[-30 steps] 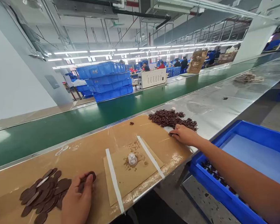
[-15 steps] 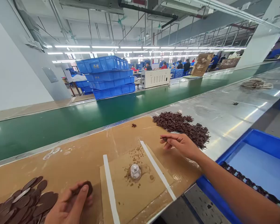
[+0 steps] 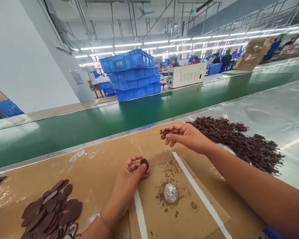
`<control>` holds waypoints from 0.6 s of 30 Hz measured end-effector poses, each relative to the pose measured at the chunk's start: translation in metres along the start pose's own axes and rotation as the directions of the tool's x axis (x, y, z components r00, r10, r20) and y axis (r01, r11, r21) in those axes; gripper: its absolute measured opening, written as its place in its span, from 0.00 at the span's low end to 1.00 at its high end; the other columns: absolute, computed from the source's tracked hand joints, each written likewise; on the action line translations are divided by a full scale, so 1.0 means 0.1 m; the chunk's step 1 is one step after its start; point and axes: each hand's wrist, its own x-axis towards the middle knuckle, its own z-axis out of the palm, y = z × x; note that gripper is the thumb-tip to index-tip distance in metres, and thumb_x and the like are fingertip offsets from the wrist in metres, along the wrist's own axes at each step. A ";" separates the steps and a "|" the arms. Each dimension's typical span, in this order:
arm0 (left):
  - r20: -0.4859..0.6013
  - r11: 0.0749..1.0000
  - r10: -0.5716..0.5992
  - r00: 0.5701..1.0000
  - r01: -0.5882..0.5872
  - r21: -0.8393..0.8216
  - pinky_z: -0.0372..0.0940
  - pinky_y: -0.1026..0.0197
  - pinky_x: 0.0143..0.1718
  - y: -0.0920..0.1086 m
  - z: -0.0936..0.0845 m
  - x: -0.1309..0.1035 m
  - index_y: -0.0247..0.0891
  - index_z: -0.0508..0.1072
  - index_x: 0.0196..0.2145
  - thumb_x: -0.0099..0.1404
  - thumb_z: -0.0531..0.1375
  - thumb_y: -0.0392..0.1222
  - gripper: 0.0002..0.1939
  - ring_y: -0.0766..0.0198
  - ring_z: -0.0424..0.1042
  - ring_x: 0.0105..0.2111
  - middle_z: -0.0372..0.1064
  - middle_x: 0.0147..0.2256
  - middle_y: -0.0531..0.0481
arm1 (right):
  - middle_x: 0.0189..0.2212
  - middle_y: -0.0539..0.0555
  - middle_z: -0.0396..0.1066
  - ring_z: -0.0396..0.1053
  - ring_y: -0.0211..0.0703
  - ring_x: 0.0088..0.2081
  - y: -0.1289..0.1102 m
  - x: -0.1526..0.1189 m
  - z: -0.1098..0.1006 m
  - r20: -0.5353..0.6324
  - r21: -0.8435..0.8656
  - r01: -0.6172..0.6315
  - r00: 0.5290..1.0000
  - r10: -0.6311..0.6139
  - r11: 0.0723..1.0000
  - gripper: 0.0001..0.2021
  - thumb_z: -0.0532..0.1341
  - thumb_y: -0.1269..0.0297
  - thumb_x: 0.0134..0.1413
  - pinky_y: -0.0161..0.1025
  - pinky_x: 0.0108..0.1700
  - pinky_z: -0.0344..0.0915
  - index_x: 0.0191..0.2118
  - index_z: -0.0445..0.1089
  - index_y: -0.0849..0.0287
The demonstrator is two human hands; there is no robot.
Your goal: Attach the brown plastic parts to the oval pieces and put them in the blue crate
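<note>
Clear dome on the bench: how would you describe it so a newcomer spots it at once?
Start at the green belt and come nearer to the brown work surface. There, the clear dome stands between two white strips, ringed by dark spots. Its clear, rounded form sets it apart from the flat brown discs and the tangled dark heap.

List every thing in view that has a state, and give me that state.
Left hand: closed on a disc
Disc: pinched, off the table
Right hand: closed on a dark bit
Dark bit: held at the fingertips, raised
Loose discs: heaped, overlapping
Dark pile: spread out, tangled
White strips: lying flat
Blue crates: stacked unevenly
Ceiling lights: lit
</note>
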 end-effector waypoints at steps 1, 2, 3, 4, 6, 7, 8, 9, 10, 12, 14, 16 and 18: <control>0.010 1.000 -0.015 1.000 0.015 0.001 0.74 0.60 0.38 -0.01 -0.02 -0.02 0.32 0.70 0.46 0.54 0.72 0.50 0.27 0.61 0.77 0.32 0.76 0.32 0.46 | 0.36 0.55 0.77 0.75 0.42 0.34 0.03 -0.01 0.02 0.020 0.002 -0.009 1.000 0.009 1.000 0.16 0.67 0.52 0.55 0.39 0.36 0.73 0.42 0.75 0.59; 0.021 1.000 -0.031 0.999 0.031 0.002 0.74 0.60 0.39 -0.02 -0.04 -0.04 0.32 0.70 0.44 0.55 0.71 0.49 0.25 0.61 0.77 0.33 0.76 0.32 0.47 | 0.34 0.54 0.77 0.75 0.41 0.34 0.05 -0.05 0.04 0.049 -0.001 -0.025 0.999 0.025 1.000 0.16 0.66 0.51 0.56 0.39 0.36 0.73 0.41 0.76 0.59; 0.032 0.999 -0.045 0.998 0.045 0.003 0.74 0.61 0.40 -0.02 -0.05 -0.06 0.32 0.70 0.43 0.55 0.71 0.48 0.23 0.61 0.77 0.33 0.75 0.32 0.47 | 0.32 0.53 0.77 0.74 0.40 0.32 0.06 -0.10 0.05 0.082 -0.006 -0.046 0.996 0.046 0.999 0.15 0.66 0.52 0.56 0.38 0.35 0.72 0.39 0.76 0.59; 0.041 0.999 -0.053 0.998 0.052 0.009 0.74 0.61 0.39 -0.02 -0.06 -0.07 0.33 0.71 0.42 0.56 0.71 0.48 0.22 0.61 0.77 0.33 0.75 0.32 0.48 | 0.31 0.52 0.76 0.73 0.38 0.30 0.06 -0.16 0.05 0.121 -0.022 -0.058 0.991 0.060 0.998 0.14 0.67 0.53 0.56 0.38 0.35 0.71 0.38 0.77 0.59; 0.039 0.999 -0.042 0.998 0.041 0.028 0.73 0.65 0.37 -0.01 -0.08 -0.09 0.34 0.72 0.41 0.57 0.70 0.47 0.19 0.65 0.75 0.32 0.73 0.32 0.50 | 0.31 0.52 0.75 0.72 0.37 0.29 0.04 -0.28 0.03 0.199 -0.081 -0.032 0.979 0.047 0.996 0.12 0.67 0.54 0.57 0.38 0.35 0.70 0.36 0.78 0.59; 0.031 0.999 -0.027 0.999 0.026 0.044 0.72 0.67 0.35 -0.01 -0.09 -0.10 0.34 0.73 0.41 0.58 0.70 0.47 0.18 0.68 0.73 0.31 0.73 0.33 0.52 | 0.31 0.52 0.75 0.72 0.37 0.29 0.01 -0.33 0.01 0.219 -0.111 -0.010 0.975 0.034 0.994 0.12 0.67 0.55 0.57 0.38 0.36 0.70 0.37 0.79 0.59; 0.019 0.998 -0.012 1.000 0.011 0.065 0.71 0.69 0.34 -0.01 -0.09 -0.10 0.35 0.74 0.42 0.59 0.69 0.47 0.17 0.70 0.72 0.30 0.72 0.34 0.52 | 0.31 0.52 0.75 0.73 0.38 0.30 -0.01 -0.36 0.00 0.226 -0.129 0.000 0.974 0.029 0.992 0.12 0.66 0.55 0.58 0.38 0.36 0.70 0.38 0.78 0.59; 0.008 0.996 -0.003 1.000 0.002 0.088 0.69 0.70 0.33 -0.02 -0.09 -0.09 0.35 0.75 0.43 0.60 0.68 0.47 0.17 0.72 0.70 0.28 0.72 0.34 0.53 | 0.31 0.52 0.75 0.73 0.38 0.30 -0.03 -0.38 -0.02 0.221 -0.131 -0.007 0.975 0.036 0.991 0.13 0.65 0.54 0.59 0.38 0.36 0.70 0.39 0.78 0.59; 0.001 0.994 0.000 1.000 0.000 0.109 0.69 0.71 0.33 -0.03 -0.10 -0.09 0.36 0.76 0.44 0.61 0.68 0.47 0.17 0.73 0.69 0.28 0.72 0.35 0.53 | 0.31 0.52 0.75 0.73 0.38 0.29 -0.04 -0.39 -0.03 0.205 -0.114 -0.028 0.977 0.051 0.993 0.14 0.65 0.53 0.60 0.38 0.36 0.70 0.40 0.77 0.60; -0.008 0.991 -0.003 1.000 0.004 0.130 0.69 0.70 0.36 -0.06 -0.11 -0.07 0.36 0.76 0.46 0.61 0.67 0.48 0.18 0.71 0.72 0.29 0.74 0.35 0.52 | 0.31 0.52 0.74 0.72 0.37 0.28 -0.04 -0.39 -0.06 0.177 -0.071 -0.078 0.980 0.090 0.994 0.16 0.64 0.51 0.60 0.37 0.34 0.70 0.40 0.75 0.61; -0.031 0.995 0.003 1.000 0.000 0.098 0.71 0.67 0.39 -0.08 -0.11 -0.04 0.37 0.73 0.46 0.58 0.69 0.49 0.21 0.68 0.75 0.32 0.74 0.34 0.52 | 0.33 0.53 0.75 0.72 0.37 0.29 -0.02 -0.38 -0.08 0.204 -0.096 -0.077 0.974 0.095 0.992 0.16 0.65 0.51 0.58 0.36 0.33 0.70 0.40 0.76 0.60; -0.048 0.998 0.018 0.999 -0.015 0.054 0.72 0.65 0.38 -0.09 -0.11 -0.02 0.38 0.70 0.43 0.55 0.72 0.48 0.23 0.65 0.76 0.32 0.74 0.32 0.54 | 0.34 0.53 0.76 0.73 0.36 0.30 0.01 -0.37 -0.09 0.264 -0.128 -0.084 0.957 0.116 0.988 0.14 0.67 0.53 0.57 0.35 0.32 0.69 0.39 0.77 0.60; -0.044 0.998 0.034 0.998 -0.032 0.053 0.71 0.67 0.34 -0.08 -0.10 -0.02 0.38 0.69 0.39 0.53 0.73 0.47 0.22 0.67 0.75 0.29 0.72 0.30 0.56 | 0.32 0.51 0.75 0.72 0.35 0.29 0.04 -0.35 -0.09 0.331 -0.082 -0.137 0.930 0.156 0.987 0.13 0.69 0.55 0.54 0.34 0.32 0.69 0.38 0.77 0.60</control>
